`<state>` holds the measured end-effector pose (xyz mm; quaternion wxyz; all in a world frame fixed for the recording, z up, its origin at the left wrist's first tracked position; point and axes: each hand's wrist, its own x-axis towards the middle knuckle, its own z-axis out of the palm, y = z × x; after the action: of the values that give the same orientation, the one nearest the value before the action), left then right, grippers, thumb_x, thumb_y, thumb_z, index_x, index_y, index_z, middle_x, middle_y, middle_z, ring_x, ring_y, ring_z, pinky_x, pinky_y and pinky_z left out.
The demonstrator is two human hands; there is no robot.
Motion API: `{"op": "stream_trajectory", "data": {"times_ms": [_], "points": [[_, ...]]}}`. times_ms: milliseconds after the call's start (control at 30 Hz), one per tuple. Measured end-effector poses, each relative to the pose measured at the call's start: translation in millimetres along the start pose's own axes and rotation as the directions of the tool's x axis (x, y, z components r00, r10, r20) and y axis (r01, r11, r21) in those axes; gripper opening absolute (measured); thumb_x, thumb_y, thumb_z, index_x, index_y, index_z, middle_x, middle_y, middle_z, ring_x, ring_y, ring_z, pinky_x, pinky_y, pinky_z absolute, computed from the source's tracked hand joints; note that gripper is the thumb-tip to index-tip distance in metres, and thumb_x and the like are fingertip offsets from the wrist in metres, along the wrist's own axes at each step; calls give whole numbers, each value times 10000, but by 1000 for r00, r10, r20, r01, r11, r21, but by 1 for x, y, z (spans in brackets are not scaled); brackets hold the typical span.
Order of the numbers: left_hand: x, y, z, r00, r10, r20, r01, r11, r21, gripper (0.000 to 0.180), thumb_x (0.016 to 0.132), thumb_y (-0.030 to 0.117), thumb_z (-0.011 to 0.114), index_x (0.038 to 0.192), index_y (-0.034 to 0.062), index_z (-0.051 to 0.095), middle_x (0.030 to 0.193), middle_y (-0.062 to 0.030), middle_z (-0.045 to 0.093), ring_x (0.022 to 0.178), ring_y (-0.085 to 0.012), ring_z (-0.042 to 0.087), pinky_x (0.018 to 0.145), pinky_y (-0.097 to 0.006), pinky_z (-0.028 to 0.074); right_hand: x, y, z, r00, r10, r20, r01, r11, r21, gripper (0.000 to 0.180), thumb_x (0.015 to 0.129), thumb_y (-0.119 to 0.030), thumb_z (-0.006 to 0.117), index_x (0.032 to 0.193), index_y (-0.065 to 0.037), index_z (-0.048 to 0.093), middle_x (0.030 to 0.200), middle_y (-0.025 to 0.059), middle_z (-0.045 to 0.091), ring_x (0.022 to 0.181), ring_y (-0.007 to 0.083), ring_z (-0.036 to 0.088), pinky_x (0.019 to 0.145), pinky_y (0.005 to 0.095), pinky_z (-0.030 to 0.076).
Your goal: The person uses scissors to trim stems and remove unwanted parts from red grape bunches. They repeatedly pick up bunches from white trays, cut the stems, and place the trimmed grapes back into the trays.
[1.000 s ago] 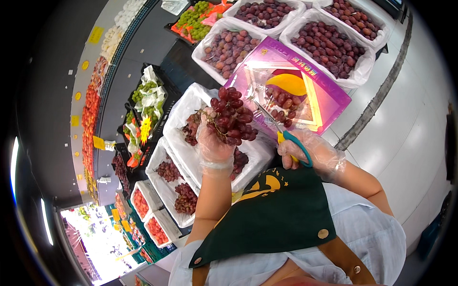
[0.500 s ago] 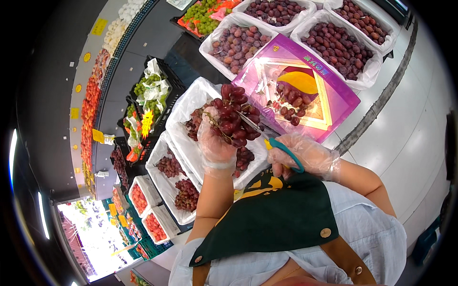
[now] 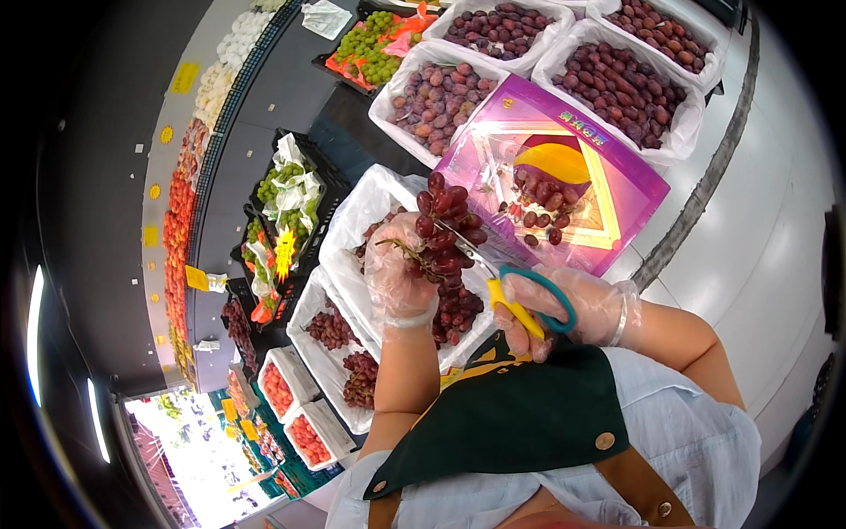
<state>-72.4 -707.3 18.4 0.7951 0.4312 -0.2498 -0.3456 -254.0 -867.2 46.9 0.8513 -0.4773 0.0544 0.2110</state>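
Note:
A bunch of dark red grapes [image 3: 448, 212] hangs from my left hand [image 3: 395, 269], whose gloved fingers are closed on its greenish stems. My right hand [image 3: 573, 300], also in a clear plastic glove, grips a pair of scissors [image 3: 533, 328] with yellow and teal handles. The handles are spread apart. The metal blades reach in among the grapes; I cannot tell whether they touch a stem. Below the bunch is a white-lined crate [image 3: 339, 242] with more red grapes [image 3: 458, 313], partly hidden by my left hand and forearm.
A purple printed carton [image 3: 630, 198] with a clear window lies just beyond my right hand. Lined crates of plums [image 3: 441, 106] stand past it. Toward the left are another grape crate [image 3: 304, 304], black crates with green grapes [image 3: 291, 189], and a long fruit shelf [image 3: 181, 234].
The view has shifted slightly. My left hand has turned the grape bunch and lowered it a little. The scissor handles now show more fully and spread wider, with the blades among the grapes.

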Motion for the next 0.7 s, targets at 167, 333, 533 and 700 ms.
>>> {"op": "stream_trajectory", "data": {"times_ms": [167, 333, 533, 700], "points": [[2, -4, -15, 994, 91, 55, -101, 973, 206, 357, 876, 372, 680, 808, 32, 594, 967, -140, 628, 1009, -326, 642, 904, -486, 530, -3, 3, 1, 1000, 28, -13, -26, 990, 139, 547, 971, -585, 416, 903, -67, 578, 745, 15, 595, 590, 90, 545, 552, 200, 433], [5, -12, -6, 997, 71, -5, -68, 977, 200, 291, 880, 312, 669, 856, 28, 603, 1010, -125, 627, 970, -263, 644, 905, -422, 524, -1, 7, -3, 998, 26, -56, -14, 980, 196, 553, 949, -617, 465, 906, -73, 555, 709, 37, 566, 556, 91, 512, 509, 214, 399], [13, -25, 0, 994, -22, -106, 38, 987, 157, 280, 895, 291, 649, 938, 22, 589, 1035, -130, 638, 980, -258, 649, 887, -405, 535, -2, 8, -4, 986, 13, -168, 24, 976, 218, 521, 939, -596, 516, 904, -78, 549, 674, 41, 551, 528, 91, 492, 482, 221, 373], [18, -21, 7, 993, -105, -54, 111, 988, 109, 521, 935, 422, 547, 1187, -34, 537, 1080, -190, 643, 929, -276, 659, 766, -377, 559, -3, 13, -7, 979, 18, -204, 35, 967, 253, 517, 944, -589, 514, 912, -74, 545, 674, 40, 553, 533, 104, 505, 490, 229, 387]]}}
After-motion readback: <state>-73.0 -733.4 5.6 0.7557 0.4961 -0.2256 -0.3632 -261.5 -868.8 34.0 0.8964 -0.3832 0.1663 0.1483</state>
